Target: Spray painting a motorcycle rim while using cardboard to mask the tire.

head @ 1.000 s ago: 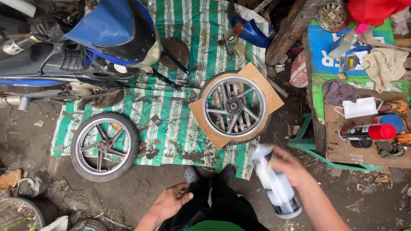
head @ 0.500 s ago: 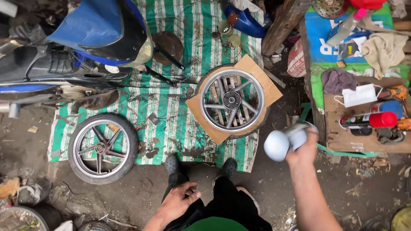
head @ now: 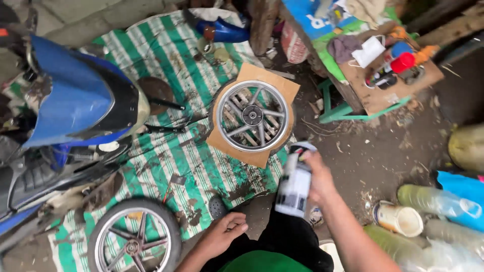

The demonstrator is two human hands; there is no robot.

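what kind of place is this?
Most likely an informal outdoor motorcycle repair spot on bare dirt. A blue motorcycle stands partly stripped beside a green-and-white striped tarp, a silver spoked wheel rim lies on brown cardboard, and the right hand holds a white spray can.

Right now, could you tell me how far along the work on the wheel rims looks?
Done: one bare silver rim lies flat on a cardboard sheet over the striped tarp. In hand: the right hand grips a spray can just short of that rim, while the left hand rests empty on the knee. Left: no spray shows on the rim, and the second wheel keeps its tyre.
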